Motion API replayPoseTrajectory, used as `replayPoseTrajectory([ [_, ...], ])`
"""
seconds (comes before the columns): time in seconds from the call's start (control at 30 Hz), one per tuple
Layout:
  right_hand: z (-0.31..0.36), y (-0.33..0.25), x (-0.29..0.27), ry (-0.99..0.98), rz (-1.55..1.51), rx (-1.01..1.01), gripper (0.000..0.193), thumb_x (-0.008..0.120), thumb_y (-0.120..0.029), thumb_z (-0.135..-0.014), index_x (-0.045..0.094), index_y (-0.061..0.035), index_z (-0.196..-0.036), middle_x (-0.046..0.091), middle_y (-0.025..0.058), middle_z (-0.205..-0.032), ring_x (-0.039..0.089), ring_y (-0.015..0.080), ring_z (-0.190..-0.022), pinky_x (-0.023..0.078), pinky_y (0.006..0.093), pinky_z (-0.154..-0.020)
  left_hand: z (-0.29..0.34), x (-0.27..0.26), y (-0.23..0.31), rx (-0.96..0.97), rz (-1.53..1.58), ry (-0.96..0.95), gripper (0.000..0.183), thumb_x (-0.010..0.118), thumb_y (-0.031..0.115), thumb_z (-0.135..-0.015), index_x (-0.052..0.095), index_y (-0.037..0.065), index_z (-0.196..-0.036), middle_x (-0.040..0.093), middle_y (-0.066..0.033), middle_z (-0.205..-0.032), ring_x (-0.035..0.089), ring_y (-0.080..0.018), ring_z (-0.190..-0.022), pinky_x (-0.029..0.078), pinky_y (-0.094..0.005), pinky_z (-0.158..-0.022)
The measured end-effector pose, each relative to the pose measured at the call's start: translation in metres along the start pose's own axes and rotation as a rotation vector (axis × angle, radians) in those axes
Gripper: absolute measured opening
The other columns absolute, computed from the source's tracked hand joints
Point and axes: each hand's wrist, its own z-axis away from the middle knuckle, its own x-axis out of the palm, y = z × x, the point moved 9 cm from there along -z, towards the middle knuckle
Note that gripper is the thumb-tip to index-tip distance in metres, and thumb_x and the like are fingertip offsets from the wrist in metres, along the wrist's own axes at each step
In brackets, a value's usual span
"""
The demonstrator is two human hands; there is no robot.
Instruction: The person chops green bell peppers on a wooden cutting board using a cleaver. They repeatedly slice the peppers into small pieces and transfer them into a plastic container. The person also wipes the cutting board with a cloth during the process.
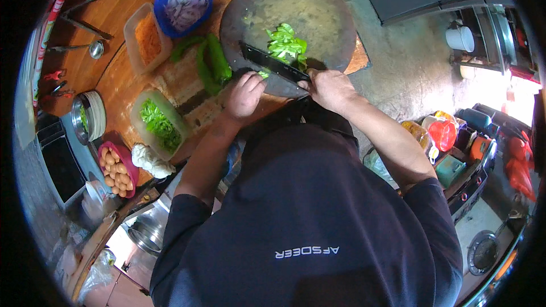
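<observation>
My right hand (331, 88) grips the handle of a dark-bladed cleaver (272, 62), which lies slantwise over the near part of a round, thick chopping board (250, 17). Just beyond the blade is a heap of sliced green pepper (286, 44). On the near side of the blade, the curled fingers of my left hand (244, 95) hold a small piece of green pepper (263, 74) at the board's edge. The cleaver hides part of that spot. Whole long green peppers (215, 65) lie on the table, left of the board.
Left on the wooden table (116, 74) stand a blue basket (161, 8) of sliced onion, a tub (132, 34) of orange shreds, a tub (177, 115) of chopped greens, stacked plates (98, 116) and a red bowl (129, 162) of eggs. A stove (472, 193) is at right.
</observation>
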Motion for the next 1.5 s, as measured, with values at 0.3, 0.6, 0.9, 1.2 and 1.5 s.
replayPoseTrajectory([
  [0.3,0.006,-0.008,-0.005,-0.015,0.211,-0.143,0.035,0.055,-0.036,-0.100,0.062,-0.0025,-0.094,0.069,0.0206,-0.077,0.071,0.0374,-0.080,0.056,0.0503,-0.070,0.007,0.005,-0.003,0.057,-0.016,0.027,0.030,0.063,-0.002,-0.071,0.070,0.001,-0.100,0.066,-0.0143,-0.108,0.061,-0.0359,-0.108,0.053,-0.0427,-0.096],
  [0.6,0.008,-0.009,0.005,0.212,0.057,-0.200,0.035,0.057,-0.035,-0.100,0.058,-0.0014,-0.089,0.065,0.0212,-0.069,0.068,0.0413,-0.067,0.055,0.0509,-0.061,0.013,0.002,-0.012,-0.115,0.045,0.039,0.021,0.064,0.000,-0.080,0.068,0.002,-0.100,0.066,-0.0128,-0.111,0.063,-0.0315,-0.107,0.052,-0.0408,-0.095],
  [0.9,0.030,-0.008,-0.010,0.210,0.081,-0.094,0.031,0.056,-0.032,-0.101,0.057,-0.0032,-0.092,0.064,0.0211,-0.067,0.069,0.0407,-0.069,0.055,0.0495,-0.059,0.012,-0.004,-0.012,-0.162,0.087,0.102,0.018,0.065,-0.005,-0.080,0.068,-0.002,-0.098,0.066,-0.0171,-0.108,0.063,-0.0358,-0.105,0.053,-0.0433,-0.092],
  [1.2,0.015,-0.014,0.024,0.172,0.110,-0.119,0.030,0.054,-0.031,-0.102,0.058,-0.0028,-0.094,0.066,0.0218,-0.072,0.069,0.0413,-0.071,0.055,0.0487,-0.060,0.012,0.005,-0.025,-0.193,0.091,0.070,0.017,0.069,0.005,-0.085,0.068,0.000,-0.102,0.065,-0.0153,-0.116,0.061,-0.0353,-0.109,0.052,-0.0426,-0.095],
  [1.5,0.040,0.078,0.026,0.296,-0.694,0.334,0.041,0.064,-0.042,-0.098,0.060,-0.0016,-0.090,0.062,0.0124,-0.060,0.063,0.0263,-0.052,0.049,0.0400,-0.051,-0.059,0.027,-0.031,-0.340,0.037,-0.075,0.125,0.092,0.050,-0.061,0.026,-0.005,-0.152,0.016,-0.0328,-0.160,0.018,-0.0473,-0.150,0.021,-0.0533,-0.122],
])
